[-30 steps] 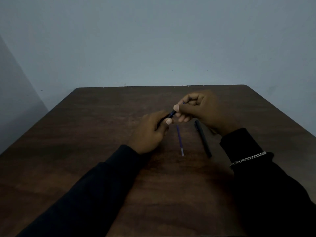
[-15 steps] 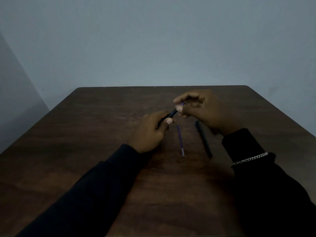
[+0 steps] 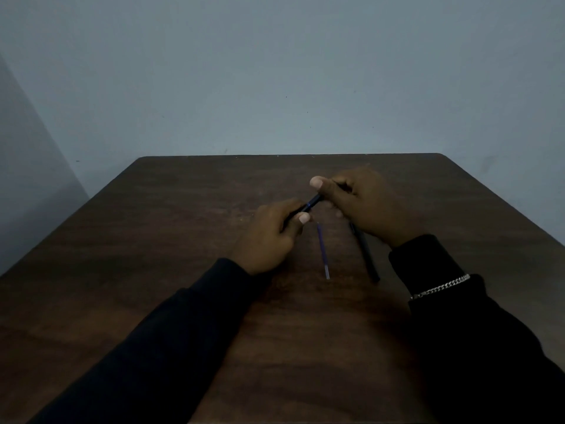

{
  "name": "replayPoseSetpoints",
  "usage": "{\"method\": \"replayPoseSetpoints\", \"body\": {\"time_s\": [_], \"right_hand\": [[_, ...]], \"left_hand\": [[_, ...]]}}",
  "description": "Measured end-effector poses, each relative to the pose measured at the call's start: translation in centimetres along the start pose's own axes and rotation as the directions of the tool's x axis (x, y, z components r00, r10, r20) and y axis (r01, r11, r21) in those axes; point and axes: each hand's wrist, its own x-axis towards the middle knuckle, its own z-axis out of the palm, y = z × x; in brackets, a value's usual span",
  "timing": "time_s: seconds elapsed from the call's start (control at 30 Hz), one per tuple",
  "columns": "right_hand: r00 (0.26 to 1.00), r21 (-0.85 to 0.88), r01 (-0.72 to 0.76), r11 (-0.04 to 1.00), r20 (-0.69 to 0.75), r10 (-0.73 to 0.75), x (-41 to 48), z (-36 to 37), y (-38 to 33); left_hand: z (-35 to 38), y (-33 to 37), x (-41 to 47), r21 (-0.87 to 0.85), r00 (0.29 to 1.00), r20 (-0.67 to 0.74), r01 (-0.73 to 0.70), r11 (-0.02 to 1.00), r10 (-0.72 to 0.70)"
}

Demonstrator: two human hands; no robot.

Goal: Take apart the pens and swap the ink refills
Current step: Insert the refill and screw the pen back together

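Both hands hold one dark blue pen (image 3: 312, 203) above the middle of the brown table (image 3: 183, 270). My left hand (image 3: 272, 237) grips its near lower end. My right hand (image 3: 363, 206) pinches its far upper end, thumb raised. A thin blue ink refill (image 3: 323, 251) lies loose on the table just below the hands. To its right lies a black pen (image 3: 365, 255), its far end hidden under my right hand.
A plain grey-blue wall (image 3: 275, 71) stands right behind the table's far edge (image 3: 290, 155). Dark sleeves cover both forearms, and a silver bracelet (image 3: 440, 287) sits on the right wrist.
My right hand has shifted its hold on the pen's far end, with fingers reworking and the thumb lifting. The left hand, the refill and the black pen stay where they were.
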Motion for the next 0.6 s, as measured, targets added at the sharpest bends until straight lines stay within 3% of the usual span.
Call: {"method": "replayPoseSetpoints", "body": {"time_s": [0.17, 0.27, 0.47, 0.6], "right_hand": [[0.996, 0.27, -0.069, 0.96, 0.074, 0.051, 0.1, -0.4, 1.1], [0.996, 0.25, -0.074, 0.965, 0.075, 0.057, 0.1, -0.2, 1.2], [0.999, 0.016, -0.005, 1.0, 0.043, 0.005, -0.1, -0.1, -0.2], [0.999, 0.098, -0.04, 0.994, 0.011, 0.039, -0.1, -0.3, -0.2]], "left_hand": [[0.0, -0.2, 0.1, 0.017, 0.999, -0.003, 0.035, 0.999, -0.035], [0.0, -0.1, 0.1, 0.035, 1.0, 0.007, 0.019, 0.999, -0.019], [-0.1, -0.1, 0.0, 0.056, 0.999, 0.02, -0.027, 0.998, 0.026], [0.0, 0.0, 0.0, 0.034, 1.0, 0.003, -0.016, 0.999, 0.016]]}}
